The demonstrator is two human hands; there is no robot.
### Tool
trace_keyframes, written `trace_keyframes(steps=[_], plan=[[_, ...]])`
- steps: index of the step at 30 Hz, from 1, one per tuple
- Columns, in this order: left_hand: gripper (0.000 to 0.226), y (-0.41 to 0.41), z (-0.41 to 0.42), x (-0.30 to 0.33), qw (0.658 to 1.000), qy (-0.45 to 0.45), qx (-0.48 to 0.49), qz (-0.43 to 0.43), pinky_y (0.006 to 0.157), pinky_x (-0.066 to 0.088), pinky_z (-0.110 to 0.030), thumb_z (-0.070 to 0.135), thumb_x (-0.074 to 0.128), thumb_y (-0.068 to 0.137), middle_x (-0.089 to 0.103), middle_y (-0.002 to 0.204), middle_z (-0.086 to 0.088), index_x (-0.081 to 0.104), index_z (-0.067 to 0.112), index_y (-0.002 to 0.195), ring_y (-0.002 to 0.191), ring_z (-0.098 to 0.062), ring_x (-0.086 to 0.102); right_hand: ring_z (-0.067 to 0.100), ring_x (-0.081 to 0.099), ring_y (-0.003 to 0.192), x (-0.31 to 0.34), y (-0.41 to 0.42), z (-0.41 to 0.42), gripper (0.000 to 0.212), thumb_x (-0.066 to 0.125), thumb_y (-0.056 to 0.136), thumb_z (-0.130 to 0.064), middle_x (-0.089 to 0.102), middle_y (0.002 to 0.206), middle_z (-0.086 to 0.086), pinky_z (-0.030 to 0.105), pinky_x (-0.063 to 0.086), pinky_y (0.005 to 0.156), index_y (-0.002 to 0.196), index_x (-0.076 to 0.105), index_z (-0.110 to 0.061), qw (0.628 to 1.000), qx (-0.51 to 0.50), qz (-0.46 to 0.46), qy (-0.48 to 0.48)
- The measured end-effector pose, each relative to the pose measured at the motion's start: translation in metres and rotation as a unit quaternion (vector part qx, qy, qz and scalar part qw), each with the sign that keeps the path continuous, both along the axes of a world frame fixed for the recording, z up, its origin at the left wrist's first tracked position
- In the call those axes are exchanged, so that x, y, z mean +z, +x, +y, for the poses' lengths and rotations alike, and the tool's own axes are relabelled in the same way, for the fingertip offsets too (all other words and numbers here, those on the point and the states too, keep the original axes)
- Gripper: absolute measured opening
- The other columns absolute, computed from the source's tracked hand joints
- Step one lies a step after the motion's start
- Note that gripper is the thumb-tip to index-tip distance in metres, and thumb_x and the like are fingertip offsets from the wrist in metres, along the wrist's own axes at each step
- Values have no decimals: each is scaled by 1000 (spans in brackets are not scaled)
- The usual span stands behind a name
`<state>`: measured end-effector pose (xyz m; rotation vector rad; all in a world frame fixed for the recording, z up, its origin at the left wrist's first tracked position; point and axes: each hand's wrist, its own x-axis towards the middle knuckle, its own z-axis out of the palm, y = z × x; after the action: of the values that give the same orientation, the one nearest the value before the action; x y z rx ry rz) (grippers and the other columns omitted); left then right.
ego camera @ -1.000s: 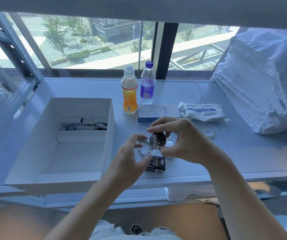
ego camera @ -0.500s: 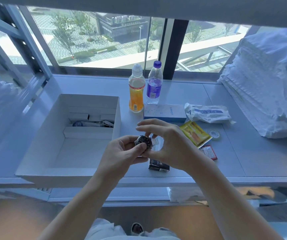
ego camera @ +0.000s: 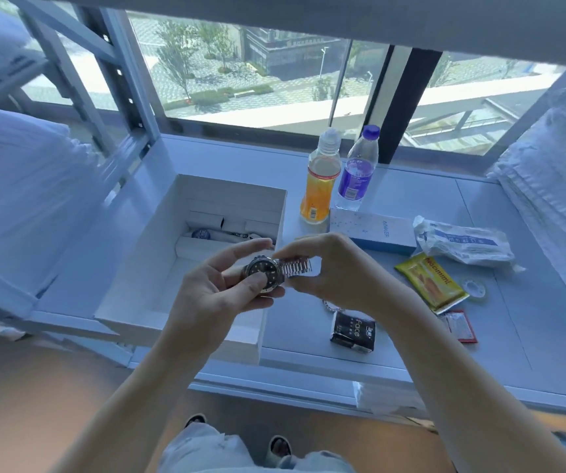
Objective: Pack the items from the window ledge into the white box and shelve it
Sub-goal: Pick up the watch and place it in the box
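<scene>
Both hands hold a silver wristwatch [ego camera: 267, 273] with a dark dial over the right edge of the open white box [ego camera: 158, 274]. My left hand [ego camera: 216, 295] cradles the watch case, thumb on the dial. My right hand [ego camera: 336, 271] pinches the metal band. Inside the box lies a small dark item [ego camera: 220, 233] near the back. On the ledge [ego camera: 411, 353] sit an orange drink bottle [ego camera: 319, 186], a purple-labelled water bottle [ego camera: 356, 172], a blue-white carton [ego camera: 373, 230], a white packet [ego camera: 465, 242], a yellow sachet [ego camera: 431, 285], a black pack [ego camera: 353, 331], a red sachet [ego camera: 460, 326] and a tape roll [ego camera: 476, 288].
A tall stack of white folded cloth [ego camera: 558, 199] fills the ledge's right end. A grey metal rack [ego camera: 104, 80] with white bundles [ego camera: 18, 186] stands at the left. The window runs behind the ledge. My feet show on the floor below.
The watch has moved left from above the black pack to the box's right edge. My left hand now cradles the case. The view has shifted left and the yellow and red sachets are uncovered.
</scene>
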<state>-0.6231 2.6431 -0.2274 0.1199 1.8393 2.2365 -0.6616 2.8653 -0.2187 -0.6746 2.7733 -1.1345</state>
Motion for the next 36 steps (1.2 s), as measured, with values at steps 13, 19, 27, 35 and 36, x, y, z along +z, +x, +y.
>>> trace_keyframes(steps=[13, 19, 27, 35, 36], plan=[[30, -5, -87, -29, 892, -403, 187, 86, 72, 57, -27, 31, 80, 87, 71, 77, 23, 70, 43, 113, 76, 0, 70, 15, 65, 84, 3, -90, -120, 25, 78, 90, -22, 78, 93, -8, 29, 48, 74, 111, 79, -36, 959, 173, 67, 213], [21, -38, -93, -33, 821, -561, 102, 4, 80, 55, -37, 33, 72, 89, 73, 94, 4, 68, 34, 110, 93, -25, 68, 30, 45, 69, -18, -125, -168, 5, 66, 83, -10, 61, 68, 9, 35, 42, 62, 81, 70, -14, 908, 248, 86, 327], [19, -48, -97, -37, 714, -695, -44, -71, 75, 49, -37, 32, 56, 96, 54, 83, -2, 60, 15, 103, 88, -31, 58, 29, 34, 65, -46, -139, -219, 21, 73, 78, -15, 44, 63, 4, 30, 29, 54, 64, 58, -14, 883, 296, 44, 361], [54, 6, -101, -22, 693, -712, -55, 98, 89, 44, -35, 56, 11, 103, 61, 98, 10, 59, 30, 98, 98, -15, 58, 30, 58, 68, -75, -137, -220, 14, 70, 82, -21, 55, 63, -3, 25, 34, 51, 70, 65, -16, 866, 301, 97, 387], [65, 9, -101, -22, 689, -715, -44, 110, 89, 42, -34, 60, 1, 99, 61, 94, 10, 59, 31, 96, 95, -15, 57, 29, 60, 72, -74, -138, -217, 7, 72, 81, -19, 62, 71, -1, 27, 39, 55, 75, 68, -18, 861, 306, 99, 394]])
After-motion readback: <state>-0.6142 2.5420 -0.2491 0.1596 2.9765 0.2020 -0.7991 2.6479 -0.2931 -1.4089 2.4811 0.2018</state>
